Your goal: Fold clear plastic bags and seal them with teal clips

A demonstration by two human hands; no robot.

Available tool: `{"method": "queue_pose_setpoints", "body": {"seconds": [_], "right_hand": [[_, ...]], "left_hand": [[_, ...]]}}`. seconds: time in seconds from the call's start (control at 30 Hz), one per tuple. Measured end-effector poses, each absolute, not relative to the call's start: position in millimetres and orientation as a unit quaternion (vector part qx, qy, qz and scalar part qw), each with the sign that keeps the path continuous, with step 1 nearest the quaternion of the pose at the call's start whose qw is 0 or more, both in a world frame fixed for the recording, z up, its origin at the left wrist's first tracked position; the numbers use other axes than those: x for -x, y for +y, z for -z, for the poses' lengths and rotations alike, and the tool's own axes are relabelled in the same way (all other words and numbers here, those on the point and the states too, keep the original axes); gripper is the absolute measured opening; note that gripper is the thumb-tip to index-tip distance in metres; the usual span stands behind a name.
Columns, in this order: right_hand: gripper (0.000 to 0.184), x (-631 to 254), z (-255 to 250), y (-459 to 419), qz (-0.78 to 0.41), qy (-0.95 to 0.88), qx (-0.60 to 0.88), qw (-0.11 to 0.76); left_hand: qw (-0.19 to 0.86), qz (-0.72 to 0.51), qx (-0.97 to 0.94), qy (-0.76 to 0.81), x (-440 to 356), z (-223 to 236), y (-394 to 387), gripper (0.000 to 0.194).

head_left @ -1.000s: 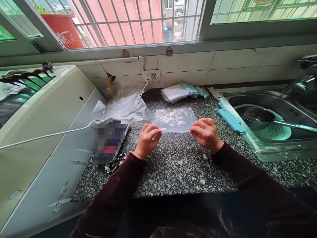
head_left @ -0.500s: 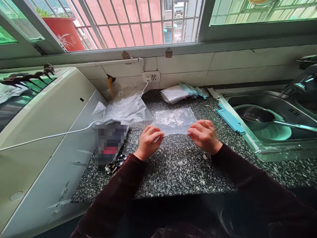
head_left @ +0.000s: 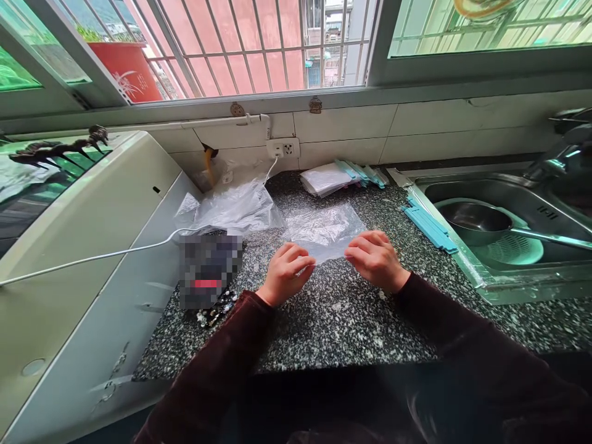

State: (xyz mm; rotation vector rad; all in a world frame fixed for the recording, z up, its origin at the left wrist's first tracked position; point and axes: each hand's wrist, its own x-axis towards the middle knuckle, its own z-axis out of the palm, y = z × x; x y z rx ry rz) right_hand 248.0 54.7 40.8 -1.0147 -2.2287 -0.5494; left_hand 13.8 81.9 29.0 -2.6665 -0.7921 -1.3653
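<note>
A clear plastic bag (head_left: pixel 324 227) lies wrinkled over the speckled countertop (head_left: pixel 333 327), its near edge lifted between my two hands. My left hand (head_left: pixel 287 274) pinches the near left corner with thumb and fingers. The near right corner is gripped by my right hand (head_left: pixel 375 259) in the same way. Left of the bag is a heap of larger clear plastic (head_left: pixel 235 206). Behind it sits a stack of flat clear bags (head_left: pixel 328 177) with light-blue strips on top. More light-blue strips (head_left: pixel 430 229) lie to the right, beside the sink.
A phone (head_left: pixel 210 265), blurred out, lies near my left forearm with a beaded strap. A white cable (head_left: pixel 139 250) runs from the wall socket (head_left: pixel 287 148) across the left side. At right, the sink (head_left: pixel 490 179) holds a pan (head_left: pixel 476 222) and a green colander (head_left: pixel 518 248).
My hands have come slightly closer together and nearer to me, drawing the bag's near edge with them. The bag's near edge now sags lower between them. The camera view has shifted a little.
</note>
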Motion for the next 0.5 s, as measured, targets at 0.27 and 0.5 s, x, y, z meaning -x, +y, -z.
{"method": "queue_pose_setpoints", "body": {"seconds": [0.27, 0.5], "right_hand": [[0.015, -247.7, -38.0, 56.3, 0.221, -0.844, 0.379, 0.309], [0.010, -244.6, -37.7, 55.6, 0.192, -0.845, 0.385, 0.318]], "left_hand": [[0.008, 0.442, 0.864, -0.242, -16.2, -29.9, 79.3, 0.007], [0.007, 0.442, 0.865, -0.237, -20.9, -30.8, 76.4, 0.008]]}}
